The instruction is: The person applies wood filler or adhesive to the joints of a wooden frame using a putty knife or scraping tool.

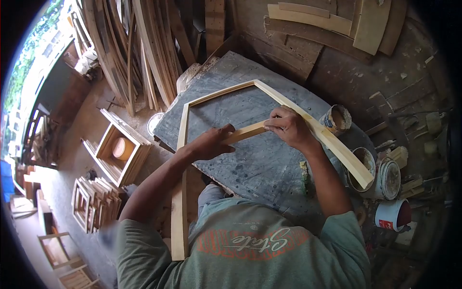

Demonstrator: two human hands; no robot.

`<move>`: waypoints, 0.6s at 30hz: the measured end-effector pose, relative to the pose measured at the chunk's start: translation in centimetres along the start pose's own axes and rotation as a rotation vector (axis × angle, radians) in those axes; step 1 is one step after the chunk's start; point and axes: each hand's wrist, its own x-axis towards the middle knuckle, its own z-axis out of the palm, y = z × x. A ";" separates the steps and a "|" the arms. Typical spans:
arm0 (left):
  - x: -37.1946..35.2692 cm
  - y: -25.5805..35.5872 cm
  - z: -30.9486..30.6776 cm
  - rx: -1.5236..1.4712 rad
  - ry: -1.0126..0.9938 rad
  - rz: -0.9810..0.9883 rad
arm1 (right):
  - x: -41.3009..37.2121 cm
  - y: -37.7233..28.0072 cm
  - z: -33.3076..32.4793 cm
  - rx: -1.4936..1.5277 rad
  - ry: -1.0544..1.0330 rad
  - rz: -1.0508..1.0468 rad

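A pale wooden frame (219,94) with a curved right side lies on the grey stained worktable (250,159). A short wooden bar (248,131) runs across the frame's inside, from the middle toward the curved side. My left hand (211,143) is closed around the bar's left end. My right hand (288,126) grips the bar's right end where it meets the curved side piece (337,149). The frame's long left side (179,212) reaches down past the table edge toward my body.
Several open tins stand at the table's right edge: one (337,119) by the frame, two (392,176) lower down, and one (392,214) near the floor. Curved wooden slats (144,53) lean at the back. Stacked small frames (94,202) and a box (120,149) lie on the floor at left.
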 end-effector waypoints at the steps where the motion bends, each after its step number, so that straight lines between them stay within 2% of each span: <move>1: 0.0 -0.1 0.0 -0.001 -0.002 -0.001 | 0.0 0.0 0.0 0.006 -0.002 0.009; 9: 0.0 0.2 0.0 -0.002 0.021 0.009 | 0.1 0.3 -0.2 0.044 -0.037 0.024; 18: 0.1 0.0 0.0 -0.019 0.025 0.005 | 0.0 -0.3 -0.8 0.068 -0.089 0.173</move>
